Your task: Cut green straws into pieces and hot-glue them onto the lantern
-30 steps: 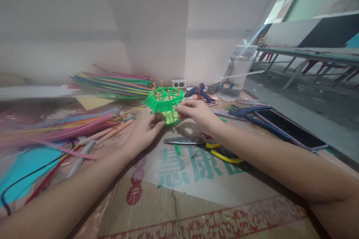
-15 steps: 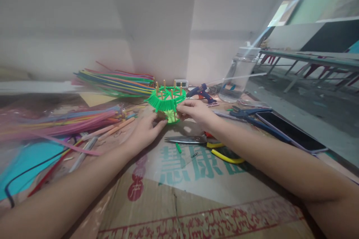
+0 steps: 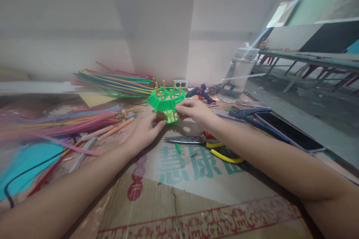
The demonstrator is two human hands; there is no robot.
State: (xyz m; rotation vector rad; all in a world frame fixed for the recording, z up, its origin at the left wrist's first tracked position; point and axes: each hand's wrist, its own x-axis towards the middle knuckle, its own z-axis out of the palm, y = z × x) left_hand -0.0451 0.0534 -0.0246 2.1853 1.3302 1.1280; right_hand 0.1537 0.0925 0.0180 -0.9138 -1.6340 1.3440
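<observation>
A round green pipe-cleaner craft (image 3: 161, 104) stands on the cardboard. Several thin wooden sticks poke up through its top ring, and vertical green wraps cover the upper band at the front and left. A lighter yellow-green part shows lower down. My left hand (image 3: 147, 127) is closed at the lower left side of the craft, fingers partly hidden. With thumb and fingers pinched, my right hand (image 3: 193, 110) grips its right side near a stick. Scissors (image 3: 187, 140) with yellow handles lie just in front, and a short green piece (image 3: 178, 148) rests beside the blades.
Bundles of coloured pipe cleaners (image 3: 117, 84) lie at the back left, more of them (image 3: 95, 119) at the left. A blue glue gun (image 3: 203, 92), a clear water bottle (image 3: 238, 73), dark blue pliers (image 3: 249, 115) and a phone (image 3: 288, 130) are on the right.
Both hands keep their hold on the green craft in nearly the same place. The view has shifted very slightly.
</observation>
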